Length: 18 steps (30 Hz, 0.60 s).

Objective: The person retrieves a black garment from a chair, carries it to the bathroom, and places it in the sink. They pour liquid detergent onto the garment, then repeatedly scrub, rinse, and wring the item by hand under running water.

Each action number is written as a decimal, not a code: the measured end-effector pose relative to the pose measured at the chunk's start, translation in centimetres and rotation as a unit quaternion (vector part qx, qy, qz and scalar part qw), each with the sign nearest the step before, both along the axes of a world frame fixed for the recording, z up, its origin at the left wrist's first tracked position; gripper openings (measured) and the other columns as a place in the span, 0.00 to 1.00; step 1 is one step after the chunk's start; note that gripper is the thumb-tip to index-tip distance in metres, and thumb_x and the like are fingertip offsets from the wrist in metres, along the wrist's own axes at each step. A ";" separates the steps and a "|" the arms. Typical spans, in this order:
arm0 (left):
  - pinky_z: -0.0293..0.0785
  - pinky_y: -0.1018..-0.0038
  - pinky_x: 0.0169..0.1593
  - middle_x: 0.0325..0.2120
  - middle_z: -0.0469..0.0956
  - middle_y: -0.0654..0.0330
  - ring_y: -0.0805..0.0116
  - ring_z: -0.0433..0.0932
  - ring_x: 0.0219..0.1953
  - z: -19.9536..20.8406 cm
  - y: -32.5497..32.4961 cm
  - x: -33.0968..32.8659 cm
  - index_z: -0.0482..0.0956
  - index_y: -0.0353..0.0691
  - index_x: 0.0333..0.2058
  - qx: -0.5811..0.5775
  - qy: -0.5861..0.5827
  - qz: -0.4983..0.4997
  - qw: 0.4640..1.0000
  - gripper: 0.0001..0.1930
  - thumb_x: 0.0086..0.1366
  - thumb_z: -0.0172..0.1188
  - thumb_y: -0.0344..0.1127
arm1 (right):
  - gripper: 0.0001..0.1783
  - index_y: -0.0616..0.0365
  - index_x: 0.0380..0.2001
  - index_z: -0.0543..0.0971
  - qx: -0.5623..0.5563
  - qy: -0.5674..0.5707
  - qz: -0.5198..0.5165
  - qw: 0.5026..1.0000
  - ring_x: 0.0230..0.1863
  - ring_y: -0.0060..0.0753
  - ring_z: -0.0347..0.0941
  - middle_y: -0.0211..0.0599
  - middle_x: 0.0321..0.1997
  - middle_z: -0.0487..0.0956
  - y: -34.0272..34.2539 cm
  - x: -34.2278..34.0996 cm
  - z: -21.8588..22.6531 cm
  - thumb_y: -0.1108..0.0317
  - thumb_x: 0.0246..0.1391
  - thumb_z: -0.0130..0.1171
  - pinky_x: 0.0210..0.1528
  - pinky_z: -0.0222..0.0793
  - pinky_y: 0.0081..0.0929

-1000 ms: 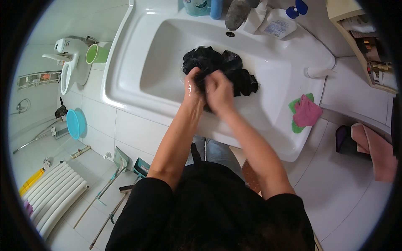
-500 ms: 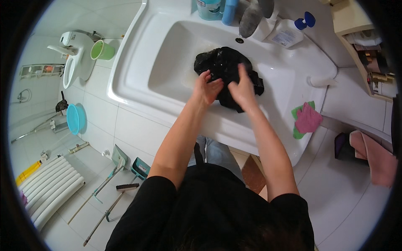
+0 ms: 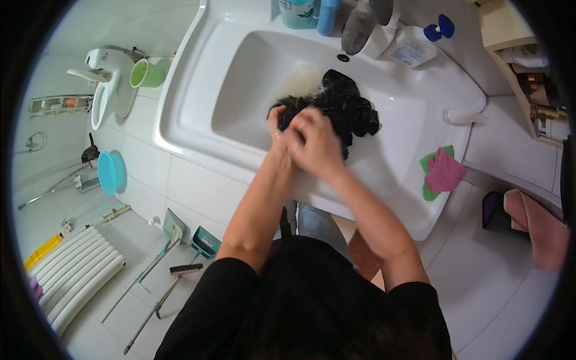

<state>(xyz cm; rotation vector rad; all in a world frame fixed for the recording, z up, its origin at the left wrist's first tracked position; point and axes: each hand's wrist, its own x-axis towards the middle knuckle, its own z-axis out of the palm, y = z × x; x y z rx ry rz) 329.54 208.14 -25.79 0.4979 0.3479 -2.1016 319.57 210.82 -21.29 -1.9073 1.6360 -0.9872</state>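
A wet, bunched black garment [image 3: 354, 111] lies in the white washbasin [image 3: 231, 99], its folds spreading over the basin's front side. My left hand [image 3: 281, 131] is closed on the garment's near left part, the fingertips curled over the cloth. Pressed up beside it, my right hand [image 3: 315, 141] is closed too, its fingers bent down onto the same bunch of cloth and slightly blurred. Between the two hands most of the gripped fabric is hidden. Cloudy, sudsy water [image 3: 303, 81] shows behind the garment.
Along the basin's back edge stand a blue tub [image 3: 298, 13], a blue bottle [image 3: 327, 17], the grey faucet [image 3: 357, 29] and a white pump bottle [image 3: 414, 47]. Pink and green cloths [image 3: 443, 170] lie on the right rim, near a white tube [image 3: 463, 116].
My right hand has moved left and curled its fingers against my left hand. My left hand has shifted slightly left and closed. The garment is bunched toward the hands, uncovering cloudy water.
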 end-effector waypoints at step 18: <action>0.66 0.58 0.55 0.52 0.66 0.44 0.47 0.67 0.52 -5.7 -8.7 -1.8 0.65 0.45 0.60 -0.131 -0.937 -0.121 0.301 0.28 0.62 0.59 0.43 | 0.19 0.35 0.51 0.74 0.075 0.175 -0.075 0.979 0.60 0.60 0.60 0.43 0.60 0.64 -10.6 -4.1 -10.3 0.53 0.56 0.60 0.57 0.59 0.59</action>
